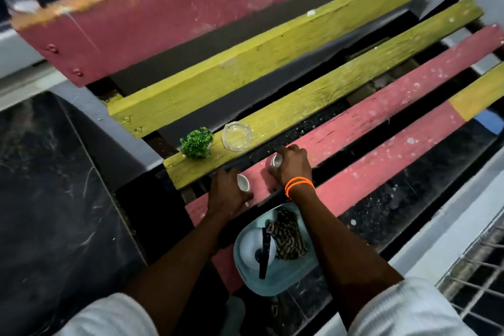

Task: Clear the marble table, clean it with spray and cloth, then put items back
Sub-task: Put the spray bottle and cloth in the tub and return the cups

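Observation:
My left hand point(227, 194) grips a small white cup point(243, 182) resting on a pink bench slat point(381, 117). A little to the right on the same slat, my right hand point(293, 166), with orange bands on the wrist, is closed around a small metal cup point(276, 161). On the yellow slat point(313, 95) just beyond stand a small green artificial plant point(197, 143) and a clear glass ashtray point(236, 136). Between my forearms lies a light-blue tray point(297, 273) with a white spray bottle point(259, 248), its black trigger on top, and a striped cloth point(289, 237).
The bench has a pink and yellow backrest point(163, 13) and gaps between its slats. A dark marble surface point(49, 199) lies to the left. Dark speckled floor point(381, 207) shows under the bench, and a pale ledge with a wire grille point(477, 267) is at the right.

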